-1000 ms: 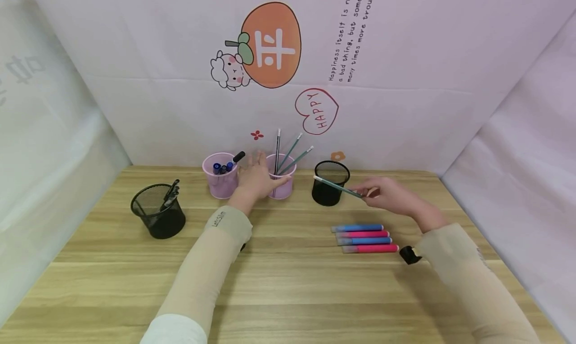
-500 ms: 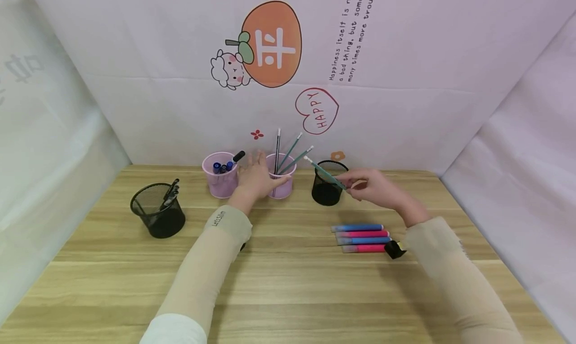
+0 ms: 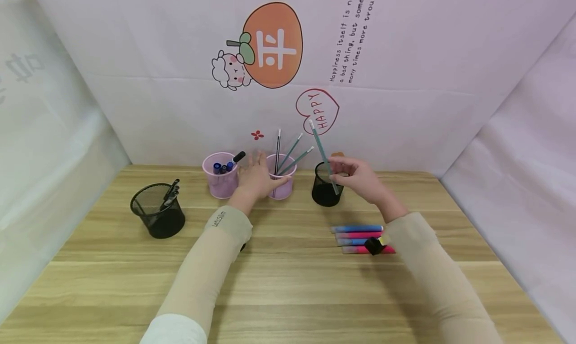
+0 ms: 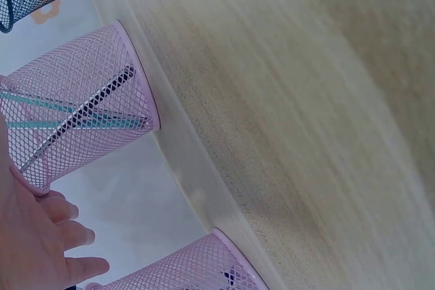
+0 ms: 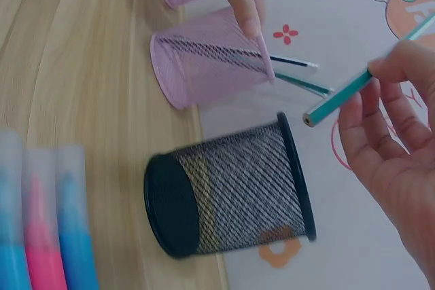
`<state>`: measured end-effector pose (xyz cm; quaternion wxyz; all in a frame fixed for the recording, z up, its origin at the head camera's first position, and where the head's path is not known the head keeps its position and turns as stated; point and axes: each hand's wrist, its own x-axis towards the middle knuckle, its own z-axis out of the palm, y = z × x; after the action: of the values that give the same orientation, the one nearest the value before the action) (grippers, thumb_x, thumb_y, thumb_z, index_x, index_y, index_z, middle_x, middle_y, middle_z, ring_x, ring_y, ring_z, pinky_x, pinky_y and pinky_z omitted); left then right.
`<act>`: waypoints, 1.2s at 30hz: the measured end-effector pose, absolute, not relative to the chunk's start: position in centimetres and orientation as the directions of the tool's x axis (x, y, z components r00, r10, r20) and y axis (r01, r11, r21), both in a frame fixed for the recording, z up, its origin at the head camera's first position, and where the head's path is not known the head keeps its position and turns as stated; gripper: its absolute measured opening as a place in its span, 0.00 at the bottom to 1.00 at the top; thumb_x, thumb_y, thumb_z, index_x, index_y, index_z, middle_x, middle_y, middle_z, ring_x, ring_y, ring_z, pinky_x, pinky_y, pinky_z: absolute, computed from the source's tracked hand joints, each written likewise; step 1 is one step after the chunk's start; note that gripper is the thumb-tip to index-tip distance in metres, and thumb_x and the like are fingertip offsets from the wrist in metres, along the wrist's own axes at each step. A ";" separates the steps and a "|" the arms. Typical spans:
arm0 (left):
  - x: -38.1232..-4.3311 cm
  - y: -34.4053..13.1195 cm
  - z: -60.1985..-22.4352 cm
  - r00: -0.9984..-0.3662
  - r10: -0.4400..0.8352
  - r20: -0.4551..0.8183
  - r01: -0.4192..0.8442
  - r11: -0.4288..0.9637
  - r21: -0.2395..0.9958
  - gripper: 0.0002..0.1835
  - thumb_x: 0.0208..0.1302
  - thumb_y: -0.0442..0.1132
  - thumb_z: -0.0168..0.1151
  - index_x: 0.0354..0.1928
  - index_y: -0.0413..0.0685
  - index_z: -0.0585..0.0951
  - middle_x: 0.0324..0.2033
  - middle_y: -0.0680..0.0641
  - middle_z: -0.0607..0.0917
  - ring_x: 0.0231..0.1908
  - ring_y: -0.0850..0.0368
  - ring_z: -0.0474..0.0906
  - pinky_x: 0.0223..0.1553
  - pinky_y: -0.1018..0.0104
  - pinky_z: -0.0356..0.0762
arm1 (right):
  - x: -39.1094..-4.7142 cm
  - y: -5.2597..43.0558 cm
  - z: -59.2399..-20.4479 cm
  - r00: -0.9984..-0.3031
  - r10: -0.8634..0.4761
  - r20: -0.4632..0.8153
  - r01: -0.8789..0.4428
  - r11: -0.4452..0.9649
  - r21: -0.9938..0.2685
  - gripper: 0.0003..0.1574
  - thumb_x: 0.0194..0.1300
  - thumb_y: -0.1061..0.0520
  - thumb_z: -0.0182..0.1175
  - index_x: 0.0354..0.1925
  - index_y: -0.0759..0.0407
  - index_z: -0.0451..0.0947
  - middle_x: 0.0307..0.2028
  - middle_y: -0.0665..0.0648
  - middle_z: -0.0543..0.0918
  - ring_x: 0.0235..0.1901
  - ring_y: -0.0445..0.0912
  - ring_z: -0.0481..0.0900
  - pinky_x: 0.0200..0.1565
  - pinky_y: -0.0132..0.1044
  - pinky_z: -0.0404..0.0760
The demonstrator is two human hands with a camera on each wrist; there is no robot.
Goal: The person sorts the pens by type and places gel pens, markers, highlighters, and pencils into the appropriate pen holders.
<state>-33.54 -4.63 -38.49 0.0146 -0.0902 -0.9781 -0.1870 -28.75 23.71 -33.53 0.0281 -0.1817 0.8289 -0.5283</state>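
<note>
My right hand (image 3: pixel 357 178) pinches a green pencil (image 3: pixel 320 146) between thumb and fingers. The pencil stands steeply, its white eraser end up. In the right wrist view, its flat unsharpened end (image 5: pixel 314 117) points down near the rim of a black mesh pen holder (image 5: pixel 224 195). My left hand (image 3: pixel 255 178) has its fingers stretched out between two pink mesh pen holders. Its thumb touches the rim of the right pink holder (image 4: pixel 88 110), which holds several pencils (image 3: pixel 292 159). The left pink holder (image 3: pixel 223 184) contains several dark and blue pens (image 3: pixel 225 168).
Blue and pink markers (image 3: pixel 360 228) lie in a row in front of the black holder, partly overlapped by a black wrist fitting (image 3: pixel 373 245). Another black mesh holder (image 3: pixel 166 224) with black pens (image 3: pixel 171 194) stands at the left. A printed cloth (image 3: pixel 180 119) hangs behind the table.
My right hand has moved left and slightly up to the black holder, turning the pencil from nearly level to steeply upright. My left hand has stayed in place.
</note>
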 end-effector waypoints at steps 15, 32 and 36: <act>-33.7 -4.7 -38.6 -0.984 0.170 0.054 0.178 0.914 0.365 0.65 0.60 0.81 0.53 0.81 0.39 0.47 0.81 0.38 0.47 0.79 0.38 0.38 0.73 0.33 0.45 | -30.7 18.0 -33.7 -0.936 -0.154 0.316 -0.344 0.222 -0.912 0.29 0.68 0.71 0.60 0.66 0.69 0.74 0.49 0.62 0.79 0.47 0.48 0.79 0.43 0.30 0.78; -33.6 -4.6 -38.4 -0.983 0.170 0.064 0.181 0.918 0.352 0.64 0.61 0.80 0.53 0.81 0.37 0.48 0.80 0.37 0.49 0.79 0.37 0.39 0.72 0.32 0.47 | -32.3 12.5 -34.0 -0.897 -0.063 0.437 -0.440 0.199 -0.876 0.26 0.65 0.73 0.59 0.62 0.71 0.74 0.45 0.60 0.77 0.49 0.54 0.80 0.50 0.38 0.81; -33.6 -4.6 -38.4 -0.984 0.167 0.057 0.176 0.921 0.348 0.65 0.60 0.80 0.53 0.81 0.37 0.47 0.80 0.36 0.48 0.79 0.37 0.38 0.72 0.32 0.47 | -32.5 11.9 -34.5 -0.901 -0.065 0.428 -0.429 0.275 -0.861 0.25 0.65 0.74 0.60 0.60 0.72 0.76 0.45 0.64 0.80 0.48 0.57 0.82 0.48 0.39 0.83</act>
<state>-33.61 -4.58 -38.42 0.0129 -0.0874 -0.9799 -0.1787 -32.48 11.85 -34.53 -0.1562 -0.1577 0.7829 -0.5813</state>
